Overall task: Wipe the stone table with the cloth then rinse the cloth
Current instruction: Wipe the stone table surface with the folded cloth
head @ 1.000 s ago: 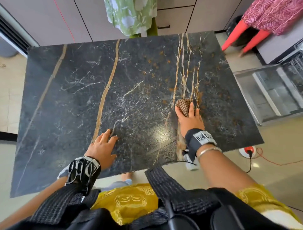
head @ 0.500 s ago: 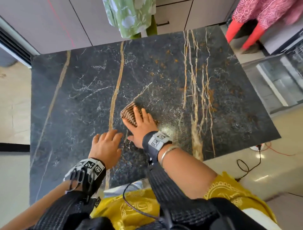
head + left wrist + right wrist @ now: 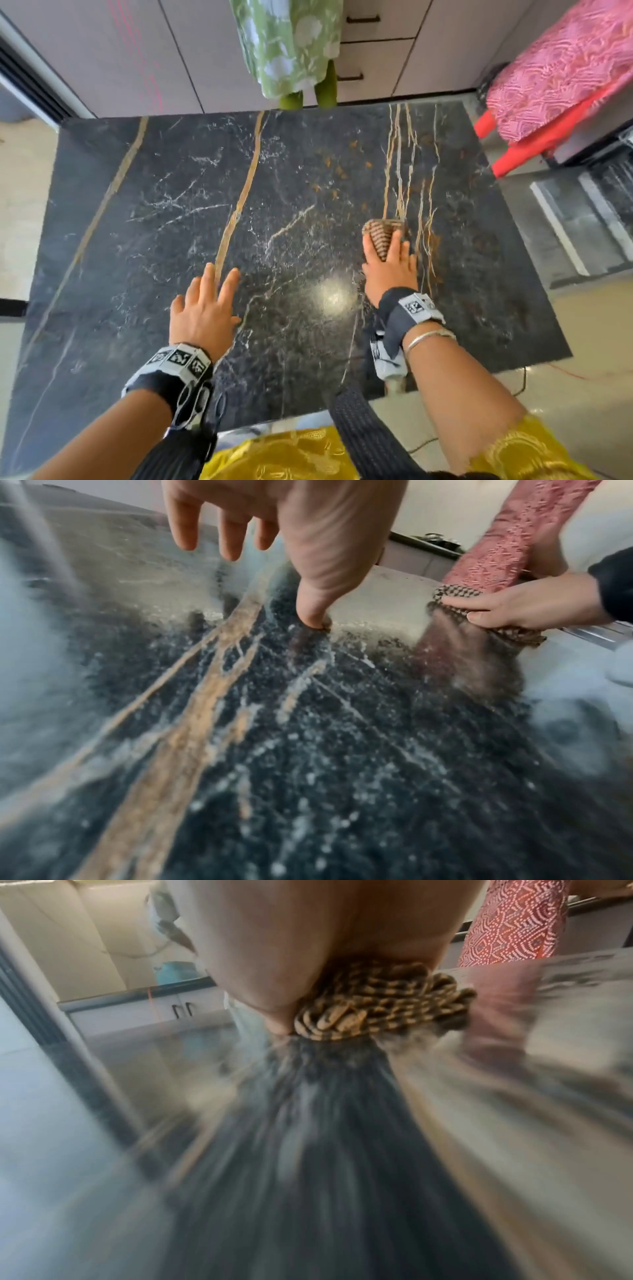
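Note:
A dark stone table (image 3: 164, 212) with gold and white veins fills the head view. My right hand (image 3: 390, 274) presses a bunched brown checked cloth (image 3: 382, 233) onto it, right of centre by the cluster of thin gold veins. In the left wrist view the right hand (image 3: 520, 607) pinches the cloth (image 3: 507, 635) between thumb and fingers. The right wrist view is motion-blurred and shows the cloth (image 3: 377, 1007) wadded under the palm. My left hand (image 3: 205, 308) rests flat on the stone near the front, fingers spread, holding nothing; its thumb tip (image 3: 311, 615) touches the table (image 3: 308, 750).
A person in a green patterned dress (image 3: 287, 44) stands at the table's far edge before pale cabinets (image 3: 102, 51). Another person in pink with red trousers (image 3: 555, 78) is at the far right. A steel sink (image 3: 582, 219) lies right of the table. A cable (image 3: 513, 387) trails on the floor.
My right hand swept the cloth left to the table's middle, then back right to the thin gold veins. My left hand stayed planted near the front edge.

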